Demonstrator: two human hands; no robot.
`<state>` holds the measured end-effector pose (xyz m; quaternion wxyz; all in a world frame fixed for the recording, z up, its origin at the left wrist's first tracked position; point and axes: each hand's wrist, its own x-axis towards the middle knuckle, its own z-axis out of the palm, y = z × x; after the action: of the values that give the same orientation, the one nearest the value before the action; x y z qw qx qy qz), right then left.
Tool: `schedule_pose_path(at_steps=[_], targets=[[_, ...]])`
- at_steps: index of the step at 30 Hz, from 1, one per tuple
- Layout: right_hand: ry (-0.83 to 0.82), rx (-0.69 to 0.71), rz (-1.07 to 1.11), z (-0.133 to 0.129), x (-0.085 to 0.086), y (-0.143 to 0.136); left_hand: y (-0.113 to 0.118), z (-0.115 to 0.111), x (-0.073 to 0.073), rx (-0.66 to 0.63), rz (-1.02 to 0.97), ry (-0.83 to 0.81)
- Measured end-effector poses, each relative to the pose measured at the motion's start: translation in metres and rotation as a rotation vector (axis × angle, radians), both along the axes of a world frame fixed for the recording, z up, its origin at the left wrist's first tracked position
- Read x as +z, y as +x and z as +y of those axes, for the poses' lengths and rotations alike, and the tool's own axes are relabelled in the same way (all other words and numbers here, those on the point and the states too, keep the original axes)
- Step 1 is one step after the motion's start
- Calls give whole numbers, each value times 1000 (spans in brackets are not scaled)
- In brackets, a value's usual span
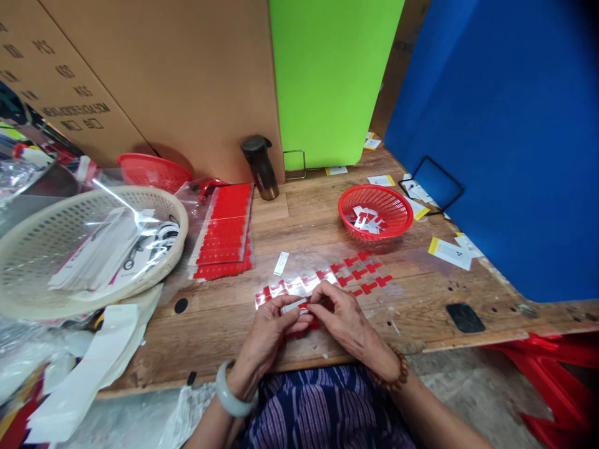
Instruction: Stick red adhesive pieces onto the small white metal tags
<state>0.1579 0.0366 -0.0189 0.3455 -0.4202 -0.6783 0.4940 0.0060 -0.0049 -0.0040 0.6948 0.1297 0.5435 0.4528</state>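
Wooden bench (302,221) ahead, backed by cardboard (201,81), a green board (327,81) and a blue board (491,125). Holds a white tag (292,306) over the near part of a clear sheet (299,285) with rows of red stickers (368,289), close to the front edge. Pinches one end with the left hand (276,317), grip narrow, and the other with the right hand (344,312), thumb and finger closed beside a red patch (303,307); cannot tell whether sticker or print. Is probably at the step of fitting a sticker to the tag. Calls next, by the look of it, for a steady left hold and light right fingertips, to line up and press without creasing. Near the far side of the sheet, a loose tag (281,264); beyond, to the right, a red basket (406,215) with more tags; to the left, a stack of red sheets (229,224) near a bottle (260,168).
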Motion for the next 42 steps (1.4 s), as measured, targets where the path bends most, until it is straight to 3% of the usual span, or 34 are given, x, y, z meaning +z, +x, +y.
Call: schedule_pose_path(at_steps=[7, 11, 17, 42], targets=[[-77, -59, -15, -7, 1, -4, 0, 0, -6, 6, 196, 59], [-21, -98, -53, -11, 5, -5, 0, 1, -9, -18, 240, 77], [-66, -74, -40, -6, 6, -3, 1, 1, -6, -22, 181, 52], [83, -108, -244, -2, -4, -8, 3, -2, -7, 41, 79, 33]])
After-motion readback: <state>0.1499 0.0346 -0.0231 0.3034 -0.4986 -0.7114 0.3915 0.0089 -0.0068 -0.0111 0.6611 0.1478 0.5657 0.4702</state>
